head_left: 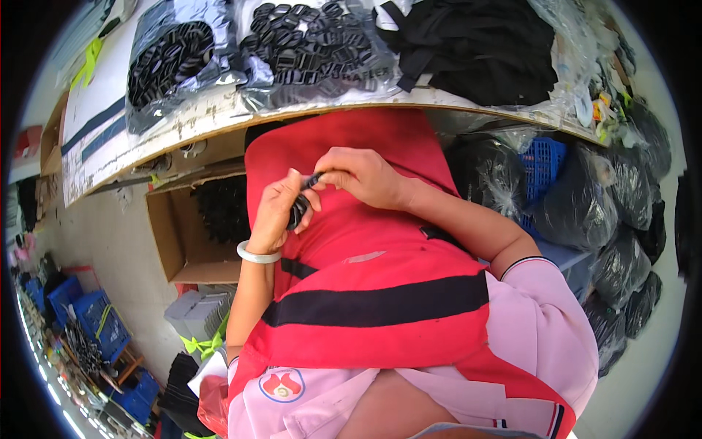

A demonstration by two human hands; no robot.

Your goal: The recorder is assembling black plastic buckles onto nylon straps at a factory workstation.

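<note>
Two hands up close together over my lap, on the red fabric w/ black stripe [380, 300] draped across me. Left hand [276, 212], white bangle [257, 255] at the wrist, is curled round a small black buckle piece [298, 212]; fingers closed on it, only a bit of it shows between thumb & fingers. Right hand [362, 175] pinches the end of a short black strap bit [314, 179], thumb & forefinger shut tight on it. Strap end lies just above the buckle, touching or nearly so, can't tell which. Its long axis runs roughly left-right, tip pointing toward my left hand. Left hand is the nearer one to the buckle, obv; right comes in from the upper right.

Packages: along the tabletop's [219, 110] near edge, two clear plastic bags of black buckles [175, 58], one at the left part, a bigger one mid-edge. Black strap pile [482, 44] in clear wrap toward the right end. Under the near edge, left side, an open brown cardboard box [172, 241] w/ dark parts inside. Right of me, shiny black-filled plastic bags [621, 197] stacked by a blue crate [541, 164].
</note>
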